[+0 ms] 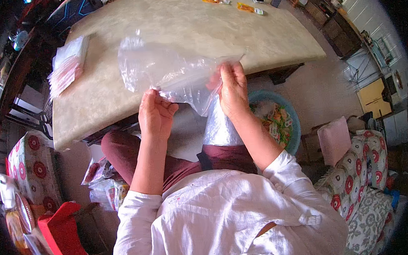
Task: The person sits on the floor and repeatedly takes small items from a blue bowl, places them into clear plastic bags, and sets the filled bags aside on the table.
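Observation:
A clear plastic bag [176,68] is spread between my two hands, over the near edge of the table. My left hand [155,113] pinches its near edge between thumb and fingers. With thumb and fingers my right hand [233,87] grips the bag's right end, and part of that hand shows through the film. Below my right hand, a shiny silvery plastic piece [221,126] lies over my right thigh; its upper end is hidden by the bag and hand.
A stack of clear and pinkish bags [68,64] lies on the table's [119,111] left side. Two small packaged snacks [249,8] lie at the back. A blue basin [296,122] with colourful packets stands right of my leg. Patterned seats [353,171] flank me; a red object [65,237] is at left.

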Demonstrator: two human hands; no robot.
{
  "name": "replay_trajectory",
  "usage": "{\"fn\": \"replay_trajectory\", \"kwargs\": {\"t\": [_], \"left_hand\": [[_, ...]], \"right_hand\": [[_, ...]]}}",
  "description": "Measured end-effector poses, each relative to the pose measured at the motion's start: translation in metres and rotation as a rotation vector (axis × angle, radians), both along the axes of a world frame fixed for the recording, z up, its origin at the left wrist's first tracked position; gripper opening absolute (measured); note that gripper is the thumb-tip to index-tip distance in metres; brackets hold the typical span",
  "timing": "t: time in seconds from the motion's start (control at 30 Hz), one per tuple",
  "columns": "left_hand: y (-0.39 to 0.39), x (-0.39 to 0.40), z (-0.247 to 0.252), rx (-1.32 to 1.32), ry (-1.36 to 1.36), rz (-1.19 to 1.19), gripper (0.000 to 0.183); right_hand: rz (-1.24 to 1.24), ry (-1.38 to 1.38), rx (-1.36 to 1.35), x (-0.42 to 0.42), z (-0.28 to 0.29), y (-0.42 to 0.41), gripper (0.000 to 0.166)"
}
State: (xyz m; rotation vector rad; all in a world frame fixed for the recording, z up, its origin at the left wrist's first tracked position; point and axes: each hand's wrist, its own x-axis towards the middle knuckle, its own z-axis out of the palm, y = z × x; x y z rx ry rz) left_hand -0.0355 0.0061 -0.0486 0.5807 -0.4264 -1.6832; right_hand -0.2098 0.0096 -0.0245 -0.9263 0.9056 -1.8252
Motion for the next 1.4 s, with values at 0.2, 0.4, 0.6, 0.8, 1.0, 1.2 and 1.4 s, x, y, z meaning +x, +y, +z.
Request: {"fn": "replay_trajectory", "kwargs": {"t": [0.2, 0.4, 0.6, 0.8, 1.0, 1.2, 1.4], "left_hand": [[-0.002, 0.025, 0.001, -0.058, -0.082, 0.076, 0.029], [-0.002, 0.025, 0.022, -0.175, -0.63, 0.265, 0.033], [-0.002, 0.032, 0.003, -0.202, -0.584, 0.239, 0.014], [0.007, 0.058, -0.014, -0.246, -0.774, 0.168, 0.026], [0.002, 0.062, 0.02, -0.593, -0.769, 0.056, 0.07], [-0.026, 0.053, 0.023, -0.387, -0.698, -0.188, 0.028], [-0.037, 0.058, 0.017, -0.302, -0.483, 0.069, 0.015]], "right_hand": [[-0.056, 0.05, 0.093, -0.006, 0.013, 0.007, 0.009], [-0.118, 0.19, -0.116, -0.013, 0.001, 0.0, 0.013], [-0.096, 0.184, 0.027, -0.022, 0.006, 0.011, 0.014], [-0.085, 0.276, -0.019, -0.036, -0.001, 0.017, 0.018], [0.065, 0.224, 0.066, -0.037, 0.005, 0.036, 0.018], [0.076, 0.255, 0.104, -0.043, 0.005, 0.04, 0.019], [0.005, 0.375, 0.065, -0.054, -0.004, 0.041, 0.021]]}}
